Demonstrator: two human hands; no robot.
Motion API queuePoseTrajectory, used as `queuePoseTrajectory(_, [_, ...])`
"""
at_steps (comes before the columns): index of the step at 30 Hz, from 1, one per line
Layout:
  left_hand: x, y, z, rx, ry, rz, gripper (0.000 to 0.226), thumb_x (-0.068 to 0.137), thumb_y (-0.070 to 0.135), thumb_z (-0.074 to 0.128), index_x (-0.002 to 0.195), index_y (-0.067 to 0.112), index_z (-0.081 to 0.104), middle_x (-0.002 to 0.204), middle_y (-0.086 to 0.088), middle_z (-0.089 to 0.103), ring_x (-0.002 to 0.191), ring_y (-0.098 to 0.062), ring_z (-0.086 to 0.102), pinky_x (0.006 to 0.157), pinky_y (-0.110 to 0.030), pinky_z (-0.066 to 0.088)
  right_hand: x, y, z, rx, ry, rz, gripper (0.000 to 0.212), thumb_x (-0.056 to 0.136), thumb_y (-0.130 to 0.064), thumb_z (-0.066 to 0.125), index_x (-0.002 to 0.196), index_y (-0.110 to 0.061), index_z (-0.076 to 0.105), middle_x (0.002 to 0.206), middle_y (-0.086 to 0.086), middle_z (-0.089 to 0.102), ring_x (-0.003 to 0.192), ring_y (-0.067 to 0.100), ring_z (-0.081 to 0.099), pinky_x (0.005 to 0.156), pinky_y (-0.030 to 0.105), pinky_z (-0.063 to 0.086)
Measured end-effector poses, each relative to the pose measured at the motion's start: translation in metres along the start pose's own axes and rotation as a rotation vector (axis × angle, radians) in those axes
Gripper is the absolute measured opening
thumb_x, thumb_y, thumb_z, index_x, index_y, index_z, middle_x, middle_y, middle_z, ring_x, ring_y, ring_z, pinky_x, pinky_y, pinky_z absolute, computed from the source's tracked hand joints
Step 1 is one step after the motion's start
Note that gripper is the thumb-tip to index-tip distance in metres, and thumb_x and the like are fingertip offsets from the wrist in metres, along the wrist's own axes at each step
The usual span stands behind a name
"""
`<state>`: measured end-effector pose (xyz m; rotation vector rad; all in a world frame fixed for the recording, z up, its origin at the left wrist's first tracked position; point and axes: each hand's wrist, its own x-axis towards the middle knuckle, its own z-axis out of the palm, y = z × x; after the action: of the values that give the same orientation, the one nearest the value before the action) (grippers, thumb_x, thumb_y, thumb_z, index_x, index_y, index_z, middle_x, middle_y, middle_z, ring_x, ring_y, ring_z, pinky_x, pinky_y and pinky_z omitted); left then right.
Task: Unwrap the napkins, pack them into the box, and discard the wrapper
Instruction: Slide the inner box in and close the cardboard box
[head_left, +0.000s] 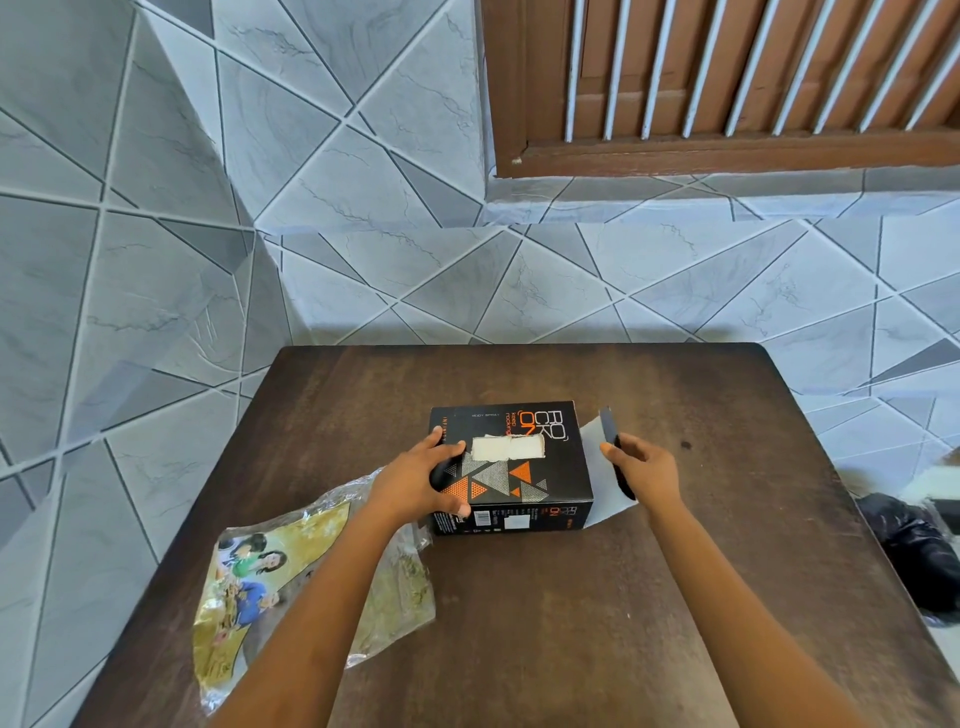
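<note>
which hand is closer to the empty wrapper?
Left. The left hand grips the box's left end, right beside the wrapper. The right hand holds the open flap on the box's far side.

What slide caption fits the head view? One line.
Left hand steadies black box, right hand holds its open flap; wrapper beside.

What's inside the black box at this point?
Through the cut-out in the top of the black box, white napkins show. How many there are, or how full it is, is hidden by the walls. The right hand holds the open end flap; the left hand steadies the box.
</note>
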<state>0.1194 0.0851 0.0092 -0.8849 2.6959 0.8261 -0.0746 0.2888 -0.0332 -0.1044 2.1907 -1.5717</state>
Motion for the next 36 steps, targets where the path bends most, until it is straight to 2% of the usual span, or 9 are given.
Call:
queuePoseTrajectory(3, [-0.001,0.000,0.000,0.003,-0.003,-0.002,0.090,0.066,0.037,0.079,0.141,0.034,0.030,0.158,0.005,0.007,0.142,-0.025,0.025,0.111,-0.046,0.033,-0.008,-0.002,0.011,0.120,-0.079,-0.001,0.025,0.086,-0.008,0.060,0.109,-0.002,0.065,0.106,0.013,0.068,0.091,0.023,0.063,0.077,0.025,0.055])
queuePoseTrajectory(4, [-0.001,0.000,0.000,0.003,-0.004,-0.003,0.090,0.066,0.037,0.079,0.141,0.034,0.030,0.159,0.005,0.007,0.142,-0.025,0.025,0.111,-0.046,0.033,-0.011,-0.002,0.016,0.143,-0.099,-0.001,0.022,0.086,-0.006,0.059,0.107,-0.001,0.065,0.103,0.015,0.068,0.088,0.023,0.062,0.074,0.026,0.055])
queuePoseTrajectory(8, [-0.002,0.001,0.000,-0.005,0.004,0.001,0.090,0.067,0.036,0.079,0.141,0.033,0.030,0.158,0.005,0.007,0.142,-0.024,0.025,0.110,-0.045,0.033,-0.015,-0.002,0.023,0.080,-0.044,-0.044,0.021,0.085,-0.009,0.060,0.105,-0.005,0.067,0.099,0.012,0.071,0.091,0.024,0.065,0.091,0.044,0.052])
queuePoseTrajectory(12, [-0.003,-0.001,0.001,-0.030,0.012,0.006,0.090,0.066,0.036,0.080,0.141,0.034,0.031,0.158,0.006,0.007,0.142,-0.023,0.025,0.110,-0.045,0.033,-0.025,-0.008,0.023,-0.038,-0.130,-0.147,0.036,0.088,-0.014,0.058,0.124,-0.009,0.056,0.114,-0.002,0.061,0.105,0.013,0.057,0.099,0.034,0.046])
queuePoseTrajectory(14, [-0.003,-0.001,0.001,-0.046,0.013,0.007,0.090,0.065,0.036,0.080,0.141,0.034,0.032,0.158,0.006,0.007,0.142,-0.023,0.024,0.110,-0.045,0.032,-0.027,-0.006,0.025,0.004,-0.145,-0.144,0.042,0.089,-0.012,0.057,0.129,-0.009,0.050,0.121,0.001,0.057,0.113,0.013,0.052,0.101,0.033,0.042])
queuePoseTrajectory(16, [-0.003,-0.002,0.002,-0.055,0.010,0.009,0.090,0.065,0.035,0.080,0.141,0.034,0.032,0.158,0.006,0.006,0.142,-0.023,0.024,0.110,-0.045,0.032,-0.026,-0.004,0.025,0.092,-0.121,-0.102,0.043,0.088,-0.008,0.057,0.130,-0.007,0.049,0.130,0.009,0.056,0.121,0.021,0.051,0.104,0.039,0.042])
queuePoseTrajectory(23, [-0.002,-0.004,0.004,-0.092,0.025,0.005,0.091,0.063,0.033,0.082,0.140,0.034,0.034,0.158,0.007,0.008,0.141,-0.021,0.026,0.111,-0.046,0.034,-0.018,0.009,0.008,0.141,0.013,-0.035,0.040,0.089,-0.008,0.055,0.128,-0.009,0.051,0.133,0.011,0.055,0.123,0.026,0.052,0.106,0.044,0.040])
queuePoseTrajectory(29, [-0.001,-0.007,0.004,-0.092,0.032,0.015,0.092,0.059,0.036,0.083,0.138,0.036,0.036,0.158,0.008,0.010,0.141,-0.020,0.027,0.110,-0.048,0.035,-0.027,0.000,0.028,0.141,0.010,-0.065,0.038,0.088,-0.005,0.056,0.126,-0.008,0.054,0.128,0.012,0.058,0.119,0.024,0.054,0.103,0.043,0.044])
queuePoseTrajectory(36, [-0.001,-0.005,0.002,-0.068,0.019,0.004,0.091,0.062,0.038,0.082,0.139,0.037,0.034,0.158,0.010,0.008,0.142,-0.019,0.026,0.109,-0.047,0.036,-0.028,0.008,0.036,0.189,-0.028,-0.044,0.034,0.093,-0.013,0.046,0.126,-0.014,0.055,0.134,0.005,0.054,0.125,0.020,0.049,0.108,0.042,0.039])
